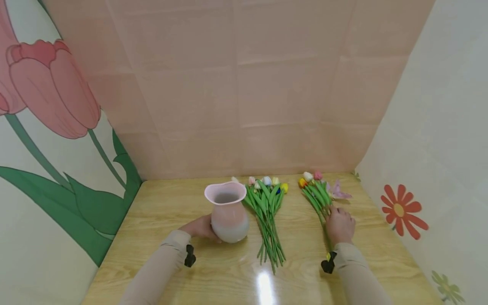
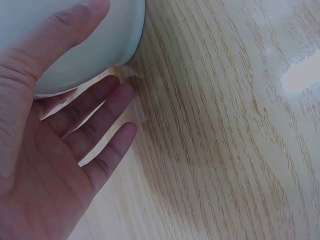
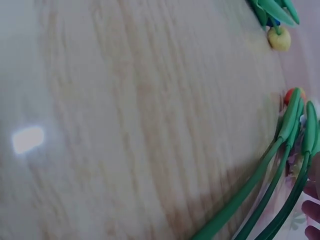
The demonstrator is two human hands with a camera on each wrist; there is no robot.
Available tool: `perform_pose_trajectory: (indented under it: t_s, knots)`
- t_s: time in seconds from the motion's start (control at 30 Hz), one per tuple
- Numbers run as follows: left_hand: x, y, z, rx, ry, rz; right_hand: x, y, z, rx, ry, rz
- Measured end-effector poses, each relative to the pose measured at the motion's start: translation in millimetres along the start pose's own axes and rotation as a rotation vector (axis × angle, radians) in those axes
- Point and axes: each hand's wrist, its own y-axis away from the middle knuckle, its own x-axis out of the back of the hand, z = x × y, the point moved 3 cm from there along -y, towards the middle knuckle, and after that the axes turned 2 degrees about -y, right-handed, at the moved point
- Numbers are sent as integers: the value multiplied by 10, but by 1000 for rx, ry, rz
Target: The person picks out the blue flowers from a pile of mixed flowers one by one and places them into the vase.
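1. L hand [image 1: 200, 227] grasps glossy pink-white round vase [image 1: 230, 222] low at its 8 o'clock, prob. for steadiness.
2. Green-stemmed multicolour faux-tulip bunch [image 1: 264, 202]: vase's 3 o'clock; stems toward 6, prob. for reach.
3. R hand [image 1: 340, 224] at mixed-colour green-stemmed faux bouquet [image 1: 318, 195], farther 3 o'clock, prob. sparing petals; grip: can't tell.

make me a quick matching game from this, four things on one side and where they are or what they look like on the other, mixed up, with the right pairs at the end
1. vase
2. left hand
3. right hand
4. larger flower bunch

A. at the stems of the smaller flower bunch
B. on the table, between the vase and the right hand
C. pink rim, paler lower body
D. thumb against the vase

Pairs: 1-C, 2-D, 3-A, 4-B
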Motion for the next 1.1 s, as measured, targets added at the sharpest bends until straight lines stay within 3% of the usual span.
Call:
perform_pose_trajectory:
  t_s: [0.13,0.27,0.37,0.43,0.7,0.93,1.1]
  knots:
    - [3,5,2,-6,2,-2,68,-35,-104,33,-22,101]
    - [-4,-3,-20,-9,10,-11,172,-105,-302,146,-53,277]
    - [-6,-11,-35,-4,13,-15,232,-159,-478,213,-59,342]
    - [-5,-13,-36,-1,13,-14,251,-186,-606,227,-58,313]
    - [-4,2,-11,-2,0,-20,160,-131,-1197,240,-40,35]
    - [-11,4,-9,-15,16,-18,65,84,-1718,320,-64,-135]
    - [-10,-11,-39,-5,3,-12,-101,265,-1954,388,-8,-213]
